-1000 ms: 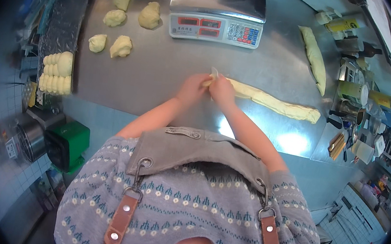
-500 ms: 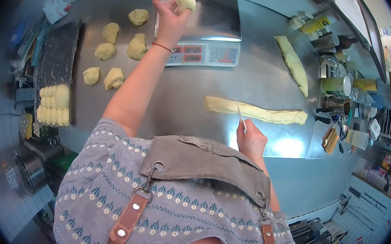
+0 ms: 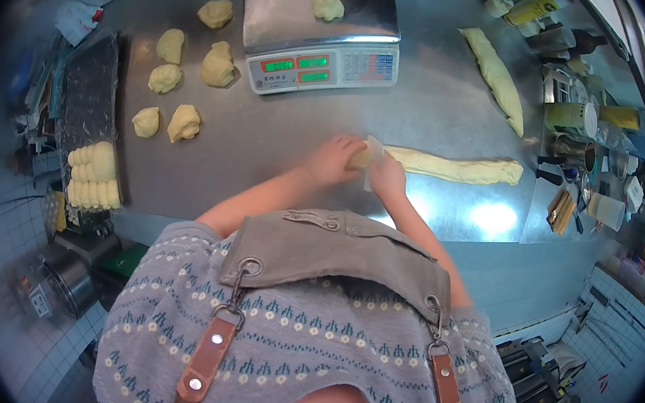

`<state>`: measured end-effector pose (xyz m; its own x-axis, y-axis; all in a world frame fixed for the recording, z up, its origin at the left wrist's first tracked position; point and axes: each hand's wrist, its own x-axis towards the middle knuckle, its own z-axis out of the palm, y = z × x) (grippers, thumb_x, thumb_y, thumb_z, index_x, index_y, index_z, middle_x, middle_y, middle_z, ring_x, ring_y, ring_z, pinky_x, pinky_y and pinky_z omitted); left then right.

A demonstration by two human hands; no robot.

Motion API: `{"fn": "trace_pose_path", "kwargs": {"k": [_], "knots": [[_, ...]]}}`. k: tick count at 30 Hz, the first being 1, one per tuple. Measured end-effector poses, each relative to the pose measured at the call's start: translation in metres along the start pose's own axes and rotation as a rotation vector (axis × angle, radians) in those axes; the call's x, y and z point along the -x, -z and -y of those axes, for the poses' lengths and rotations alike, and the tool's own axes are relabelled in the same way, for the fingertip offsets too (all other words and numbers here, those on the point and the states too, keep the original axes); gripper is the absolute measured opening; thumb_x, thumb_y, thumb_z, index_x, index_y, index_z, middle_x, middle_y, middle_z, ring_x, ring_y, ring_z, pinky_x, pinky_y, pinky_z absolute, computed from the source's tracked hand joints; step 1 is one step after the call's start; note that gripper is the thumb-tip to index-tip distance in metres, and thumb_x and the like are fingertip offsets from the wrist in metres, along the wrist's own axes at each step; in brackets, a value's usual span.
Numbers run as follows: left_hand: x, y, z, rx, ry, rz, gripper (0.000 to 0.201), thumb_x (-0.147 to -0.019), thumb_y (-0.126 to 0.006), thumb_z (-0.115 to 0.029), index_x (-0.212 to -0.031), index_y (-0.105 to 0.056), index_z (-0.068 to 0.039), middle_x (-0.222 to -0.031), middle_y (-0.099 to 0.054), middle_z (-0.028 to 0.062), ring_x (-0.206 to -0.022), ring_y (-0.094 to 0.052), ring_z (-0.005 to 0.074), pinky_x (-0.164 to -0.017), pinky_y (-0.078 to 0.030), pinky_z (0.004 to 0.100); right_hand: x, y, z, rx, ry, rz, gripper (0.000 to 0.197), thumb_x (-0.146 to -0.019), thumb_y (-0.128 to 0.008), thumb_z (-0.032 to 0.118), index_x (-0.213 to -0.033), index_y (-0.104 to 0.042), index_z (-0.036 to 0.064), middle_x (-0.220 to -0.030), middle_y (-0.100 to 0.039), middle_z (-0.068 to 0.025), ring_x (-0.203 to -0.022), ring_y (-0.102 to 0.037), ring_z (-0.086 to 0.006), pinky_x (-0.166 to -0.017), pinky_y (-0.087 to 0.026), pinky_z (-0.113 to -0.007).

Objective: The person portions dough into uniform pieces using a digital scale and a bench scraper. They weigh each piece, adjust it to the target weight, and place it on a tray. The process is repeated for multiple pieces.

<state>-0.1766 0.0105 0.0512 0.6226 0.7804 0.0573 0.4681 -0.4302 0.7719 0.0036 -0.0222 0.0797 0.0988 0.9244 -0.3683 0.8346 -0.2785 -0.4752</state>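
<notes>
My left hand (image 3: 333,160), a little blurred, is closed around a piece of dough (image 3: 359,158) at the left end of a long pale dough rope (image 3: 457,167). Held upright in my right hand (image 3: 388,179) is a thin whitish dough scraper (image 3: 374,150), between that piece and the rope. Whether the piece is fully cut off cannot be made out. Beyond my hands, one dough lump (image 3: 329,7) rests on the metal pan of a scale (image 3: 259,23) with its displays lit.
Several dough lumps (image 3: 218,65) lie on the steel table (image 3: 267,127) at left. Past them is a dark tray (image 3: 92,92) with rows of dough pieces (image 3: 95,175). A second dough rope (image 3: 495,79) lies far right, near tins (image 3: 570,118) and utensils along the edge.
My left hand has left a dough lump on the scale and come back to the near rope. My right hand and the scraper have shifted left and forward. The scale's displays have turned green.
</notes>
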Motion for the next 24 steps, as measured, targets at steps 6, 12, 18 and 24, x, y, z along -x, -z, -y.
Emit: {"fn": "trace_pose_path", "kwargs": {"k": [6, 12, 18, 24], "knots": [[0.003, -0.018, 0.014, -0.021, 0.13, -0.02, 0.044, -0.078, -0.067, -0.011, -0.12, -0.053, -0.009, -0.119, -0.056, 0.0124, -0.108, -0.055, 0.0338, -0.093, -0.047, 0.0416, -0.015, -0.012, 0.023, 0.108, -0.045, 0.05, 0.027, -0.083, -0.056, 0.016, -0.1, -0.064, -0.0035, -0.09, -0.068, -0.0265, -0.081, -0.066, -0.0437, -0.072, -0.053, -0.051], [-0.006, 0.079, 0.014, 0.501, 0.292, -0.565, 0.036, -0.084, -0.056, -0.001, -0.119, -0.05, -0.008, -0.114, -0.054, 0.0069, -0.097, -0.058, 0.0164, -0.084, -0.049, 0.0328, -0.004, 0.032, -0.027, -0.682, -0.142, 0.05, 0.035, -0.083, -0.068, 0.02, -0.105, -0.065, -0.0078, -0.094, -0.071, -0.0192, -0.087, -0.069, -0.0277, -0.075, -0.053, -0.039], [-0.088, 0.223, 0.05, -0.355, 0.128, -0.679, 0.04, -0.077, -0.064, -0.015, -0.116, -0.059, -0.012, -0.136, -0.042, 0.0159, -0.128, -0.041, 0.0314, -0.103, -0.037, 0.0432, 0.035, 0.06, -0.053, -0.557, -0.161, -0.02, 0.034, -0.085, -0.068, 0.023, -0.104, -0.066, -0.0061, -0.093, -0.071, -0.0196, -0.087, -0.07, -0.0285, -0.076, -0.053, -0.038], [-0.146, 0.226, 0.069, -0.802, 0.171, -0.391, 0.056, -0.073, -0.071, -0.03, -0.126, -0.057, -0.018, -0.144, -0.033, 0.0229, -0.132, -0.035, 0.0449, -0.11, -0.031, 0.0519, 0.053, 0.064, -0.031, -0.459, -0.151, -0.073, 0.037, -0.085, -0.068, 0.028, -0.105, -0.067, -0.0031, -0.092, -0.071, -0.0216, -0.087, -0.07, -0.0346, -0.076, -0.054, -0.039]]}}
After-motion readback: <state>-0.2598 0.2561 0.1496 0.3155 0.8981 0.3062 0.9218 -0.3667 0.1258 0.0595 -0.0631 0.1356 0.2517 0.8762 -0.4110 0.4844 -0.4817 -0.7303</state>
